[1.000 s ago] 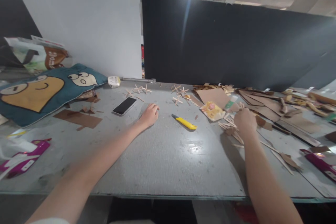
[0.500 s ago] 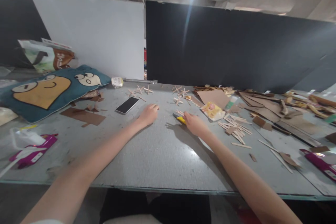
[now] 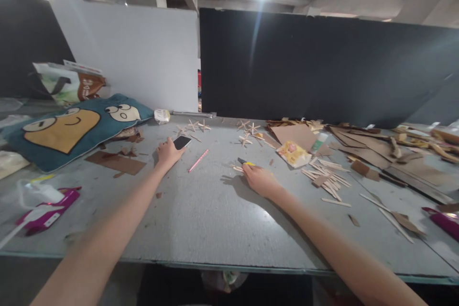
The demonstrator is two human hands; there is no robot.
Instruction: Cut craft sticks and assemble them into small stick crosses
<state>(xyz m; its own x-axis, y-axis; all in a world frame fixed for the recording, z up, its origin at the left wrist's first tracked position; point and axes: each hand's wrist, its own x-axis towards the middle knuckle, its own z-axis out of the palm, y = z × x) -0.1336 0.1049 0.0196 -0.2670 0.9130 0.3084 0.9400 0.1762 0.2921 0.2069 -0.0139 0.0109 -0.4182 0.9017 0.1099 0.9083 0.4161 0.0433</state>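
My left hand (image 3: pixel 168 154) is closed around the left part of a black-screened smartphone (image 3: pixel 182 142) lying on the table, covering much of it. To the right of that hand a thin pink patterned pencil-like stick (image 3: pixel 198 160) lies on the tabletop. My right hand (image 3: pixel 261 179) is closed on a yellow utility knife (image 3: pixel 247 162), its dark end pointing away to the left. Pale wooden sticks (image 3: pixel 236 168) poke out beside the fingers; whether the hand holds them too is hidden. Star-shaped stick pieces (image 3: pixel 245 140) lie beyond.
Loose wooden sticks (image 3: pixel 326 178), a yellow packet (image 3: pixel 294 154) and a glue stick (image 3: pixel 319 141) lie on the right, with cardboard scraps (image 3: pixel 362 148) behind. A blue cushion (image 3: pixel 86 126) and a purple power strip (image 3: pixel 50 215) are on the left. Partition panels (image 3: pixel 304 67) stand behind.
My left hand has moved left onto the smartphone. The pink stick now shows on the table where that hand was. My right hand has shifted slightly, still with the utility knife.
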